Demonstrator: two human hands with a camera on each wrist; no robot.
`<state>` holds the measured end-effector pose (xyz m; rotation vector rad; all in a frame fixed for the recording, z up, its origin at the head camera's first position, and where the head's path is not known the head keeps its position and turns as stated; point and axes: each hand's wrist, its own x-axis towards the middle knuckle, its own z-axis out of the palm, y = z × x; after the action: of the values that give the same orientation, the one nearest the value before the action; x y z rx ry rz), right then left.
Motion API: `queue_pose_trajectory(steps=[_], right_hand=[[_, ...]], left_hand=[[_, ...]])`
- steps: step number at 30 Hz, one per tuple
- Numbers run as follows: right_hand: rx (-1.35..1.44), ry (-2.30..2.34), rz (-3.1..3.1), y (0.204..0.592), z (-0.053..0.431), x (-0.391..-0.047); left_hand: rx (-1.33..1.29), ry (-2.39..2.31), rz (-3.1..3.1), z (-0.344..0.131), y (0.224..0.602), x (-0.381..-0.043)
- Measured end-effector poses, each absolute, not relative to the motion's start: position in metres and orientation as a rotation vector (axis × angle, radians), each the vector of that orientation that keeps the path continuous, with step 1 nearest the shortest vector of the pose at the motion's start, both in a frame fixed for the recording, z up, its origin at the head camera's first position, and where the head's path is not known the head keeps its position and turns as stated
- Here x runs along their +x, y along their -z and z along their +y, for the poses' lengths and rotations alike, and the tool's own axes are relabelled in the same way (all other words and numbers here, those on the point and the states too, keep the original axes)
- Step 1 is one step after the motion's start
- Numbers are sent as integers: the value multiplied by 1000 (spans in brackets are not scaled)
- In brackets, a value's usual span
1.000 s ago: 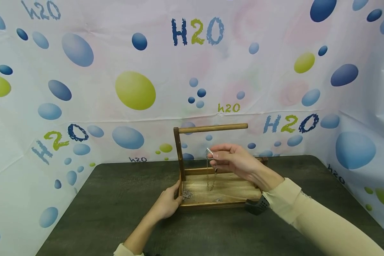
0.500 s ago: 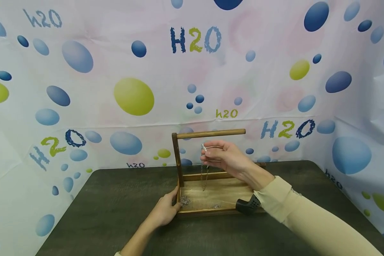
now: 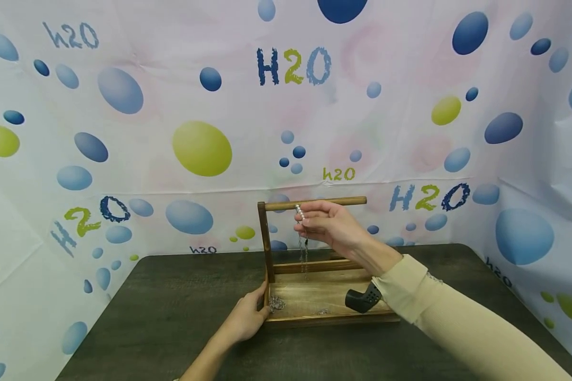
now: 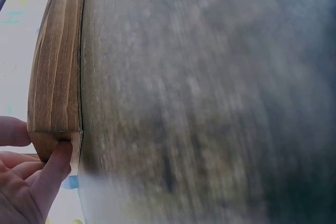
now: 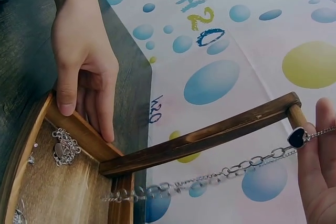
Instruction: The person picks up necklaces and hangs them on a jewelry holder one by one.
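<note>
In the head view my right hand (image 3: pixel 333 227) pinches a silver chain necklace (image 3: pixel 301 248) between thumb and fingertips. Whitish beads show at its fingers, level with the bar (image 3: pixel 345 201) of a wooden jewelry stand (image 3: pixel 333 319). The chain dangles over the stand's tray; the right wrist view shows its large links and a dark heart pendant (image 5: pixel 297 138). My left hand (image 3: pixel 243 317) grips the tray's left end, thumb and fingers around the wooden corner (image 4: pixel 58 98) in the left wrist view. A bunched silver chain (image 5: pixel 63 148) lies inside the tray near that hand.
An upright post (image 3: pixel 266 238) at the stand's left end carries the bar, whose right end is free. More small silver jewelry (image 3: pixel 322 311) lies by the tray's front wall. The dark table (image 3: pixel 186 296) meets a printed backdrop (image 3: pixel 248 106) behind.
My right hand has risen with the necklace and moved left, from below the bar to overlapping it. My left hand keeps its grip on the tray. The head view has tilted up slightly.
</note>
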<state>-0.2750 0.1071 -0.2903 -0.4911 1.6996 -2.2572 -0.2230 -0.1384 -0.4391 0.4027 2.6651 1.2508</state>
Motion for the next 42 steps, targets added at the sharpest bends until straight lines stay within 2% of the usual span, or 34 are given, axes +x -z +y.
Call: queue_pose_trajectory(steps=[20, 42], right_hand=[[-448, 2284, 1712, 274, 98, -278], [-364, 2314, 1806, 276, 111, -282]], left_hand=[[407, -1280, 2653, -140, 441, -223], [436, -1293, 2663, -139, 442, -221]])
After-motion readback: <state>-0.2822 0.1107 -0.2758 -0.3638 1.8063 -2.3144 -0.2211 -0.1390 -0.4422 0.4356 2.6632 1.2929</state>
